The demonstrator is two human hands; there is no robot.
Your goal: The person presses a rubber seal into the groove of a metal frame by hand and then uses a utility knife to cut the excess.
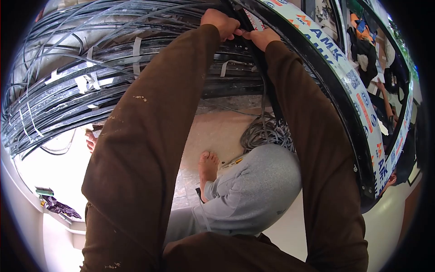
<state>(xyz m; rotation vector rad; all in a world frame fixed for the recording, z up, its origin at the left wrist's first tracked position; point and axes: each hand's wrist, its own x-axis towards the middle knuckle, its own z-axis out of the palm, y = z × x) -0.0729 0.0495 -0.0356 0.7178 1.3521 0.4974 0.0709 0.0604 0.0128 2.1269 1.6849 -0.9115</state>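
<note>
My left hand [219,23] and my right hand [263,37] meet at the top, fingertips nearly touching. Both are closed in a pinch beside a long black frame bar [259,59]. Whatever the fingers hold is too small to make out. A thin grey strip [264,93] runs from a loose grey coil [267,133] on the floor up towards my right hand, its upper end hidden. Next to that hand, a black profile [337,97] carries white protective film [324,45] printed "AMK".
Long dark bars [172,54], tied with white tape, fill the left side, with loose thin grey strips [108,16] above. A bare foot [208,167] rests near yellow-handled tools [233,162]. Dark cloth [61,207] lies at left; a person in dark clothing [387,106] is partly visible at right.
</note>
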